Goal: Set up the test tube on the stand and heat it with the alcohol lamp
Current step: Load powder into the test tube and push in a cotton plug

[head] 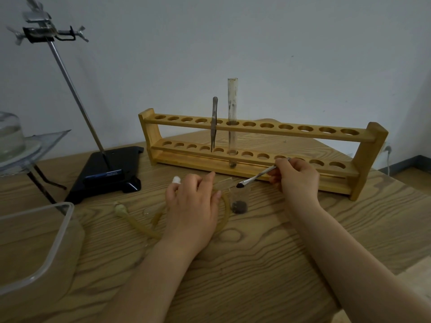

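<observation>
Table [268,252], wooden: bare surface across the lower centre and lower right of the frame; far edge runs behind the rack [261,132]. Test tube [232,120]: upright in the rack, centre frame, beside tweezers [214,123]. Stand [77,99]: upper left, black base on the table. Right hand [297,180]: fingers curled, pinching a metal spatula [256,176], its dark-loaded tip over a small beaker [239,199]. Left hand [193,201]: fingers loosely spread, palm down, over yellow tubing [140,217]; what it touches is unclear. Plastic box [35,248]: lower left.
</observation>
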A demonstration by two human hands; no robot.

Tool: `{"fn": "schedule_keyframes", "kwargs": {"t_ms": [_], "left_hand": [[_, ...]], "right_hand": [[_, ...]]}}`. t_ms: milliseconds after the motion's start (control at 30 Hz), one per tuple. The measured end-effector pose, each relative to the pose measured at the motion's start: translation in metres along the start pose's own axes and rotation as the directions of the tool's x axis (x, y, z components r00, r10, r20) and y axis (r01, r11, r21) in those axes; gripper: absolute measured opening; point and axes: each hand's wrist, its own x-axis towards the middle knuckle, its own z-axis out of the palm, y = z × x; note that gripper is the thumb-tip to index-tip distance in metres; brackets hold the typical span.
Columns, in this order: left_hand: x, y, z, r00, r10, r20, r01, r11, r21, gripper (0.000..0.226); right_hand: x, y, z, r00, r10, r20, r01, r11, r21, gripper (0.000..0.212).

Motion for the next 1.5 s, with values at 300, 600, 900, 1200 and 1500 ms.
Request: {"fn": "schedule_keyframes", "kwargs": {"t_ms": [300, 600, 900, 1200, 1500], "left_hand": [[-0.001, 0.0, -0.001, 0.999, 0.013, 0.034, -0.013, 1.0, -0.006, 0.052], [-0.001, -0.001, 0.003, 0.995, 0.07, -0.072, -0.074, 0.995, -0.059, 0.044], [0.0, -0.001, 0.004, 0.991, 0.072, -0.113, -0.081, 0.994, -0.072, 0.027], [0.002, -0.003, 0.005, 0.981, 0.019, -0.195, -0.04, 0.994, -0.102, 0.021], [0.002, -0.005, 0.007, 0.971, -0.02, -0.237, -0.014, 0.99, -0.14, 0.021]], "right_hand": [[-0.001, -0.001, 0.001, 1.0, 0.01, -0.001, -0.01, 0.999, 0.035, 0.01], [-0.007, -0.001, 0.002, 0.998, -0.06, 0.026, 0.06, 0.998, 0.002, 0.012], [-0.018, 0.001, 0.009, 0.984, -0.165, 0.06, 0.167, 0.986, -0.027, 0.012], [-0.037, 0.0, 0.014, 0.869, -0.474, 0.143, 0.474, 0.88, 0.033, 0.007], [-0.037, -0.002, 0.015, 0.813, -0.582, 0.028, 0.576, 0.81, 0.112, 0.017]]}}
